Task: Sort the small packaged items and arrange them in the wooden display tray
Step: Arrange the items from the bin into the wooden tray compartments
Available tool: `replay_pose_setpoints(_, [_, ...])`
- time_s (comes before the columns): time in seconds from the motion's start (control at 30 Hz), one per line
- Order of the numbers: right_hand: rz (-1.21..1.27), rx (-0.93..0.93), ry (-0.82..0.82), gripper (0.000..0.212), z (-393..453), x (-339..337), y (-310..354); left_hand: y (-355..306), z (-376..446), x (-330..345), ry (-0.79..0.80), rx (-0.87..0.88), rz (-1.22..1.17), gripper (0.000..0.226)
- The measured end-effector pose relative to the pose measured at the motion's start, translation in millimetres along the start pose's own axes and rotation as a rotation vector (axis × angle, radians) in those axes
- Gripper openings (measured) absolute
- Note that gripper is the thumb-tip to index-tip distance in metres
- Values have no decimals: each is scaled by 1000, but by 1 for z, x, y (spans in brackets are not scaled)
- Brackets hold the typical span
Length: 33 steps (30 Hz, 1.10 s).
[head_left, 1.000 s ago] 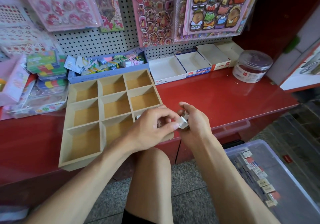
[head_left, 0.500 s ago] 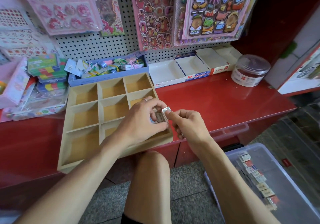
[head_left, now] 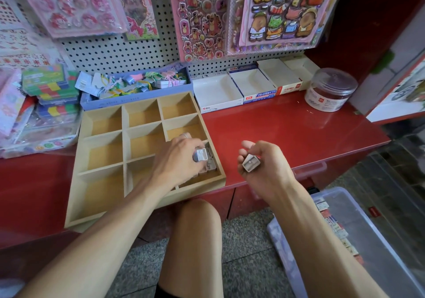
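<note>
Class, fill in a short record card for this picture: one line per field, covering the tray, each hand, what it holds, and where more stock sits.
Tray: wooden display tray on the red counter, nine compartments
Filled compartment: near right one, small packaged items inside
Left hand: over that compartment, holds a small white item
Right hand: over the counter beside the tray, holds another small item
More stock: clear plastic bin on the floor, lower right

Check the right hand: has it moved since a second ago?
Yes. The right hand, gripping a small white packaged item, pulled rightward away from the wooden display tray, now apart over the red counter.
</note>
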State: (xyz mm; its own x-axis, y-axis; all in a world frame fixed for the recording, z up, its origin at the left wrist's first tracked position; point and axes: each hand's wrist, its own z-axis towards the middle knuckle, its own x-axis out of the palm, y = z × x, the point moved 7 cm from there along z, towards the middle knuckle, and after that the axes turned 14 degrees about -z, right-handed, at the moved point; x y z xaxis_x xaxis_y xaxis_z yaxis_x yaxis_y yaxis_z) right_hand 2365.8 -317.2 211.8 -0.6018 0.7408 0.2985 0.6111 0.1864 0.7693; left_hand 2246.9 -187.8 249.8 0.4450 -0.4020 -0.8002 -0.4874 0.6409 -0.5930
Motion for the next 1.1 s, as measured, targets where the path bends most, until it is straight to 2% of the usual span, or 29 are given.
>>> replay_pose_setpoints(0.07, [-33,-27,-2,35,1,-1,-3,-4,3,8,0,24,43,18])
replay_pose_setpoints(0.13, [-68,-52,12,38,2,-1,-7,-6,4,12,-13,33,80,20])
replay_pose_setpoints(0.37, [-187,-122,128,16,-3,0,-11,-1,5,10,-64,29,28,21])
replay_pose_setpoints(0.57, [-313,-181,122,14,-7,-1,-9,1,7,10,-79,26,13,26])
replay_pose_setpoints(0.67, [-347,-209,94,10,-7,-1,-5,0,1,3,-102,28,-164,26])
replay_pose_setpoints(0.8, [-433,-264,108,19,-8,6,-3,-26,-11,-2,15,124,-536,31])
replay_pose_setpoints(0.9, [-485,-285,143,26,-9,14,-4,-42,-12,2,98,142,-559,37])
replay_pose_setpoints(0.97, [-478,-290,194,28,-12,21,-6,-47,-11,6,142,144,-536,30])
replay_pose_setpoints(1.1, [-421,-256,201,32,-16,18,-4,-45,-9,6,120,133,-594,26])
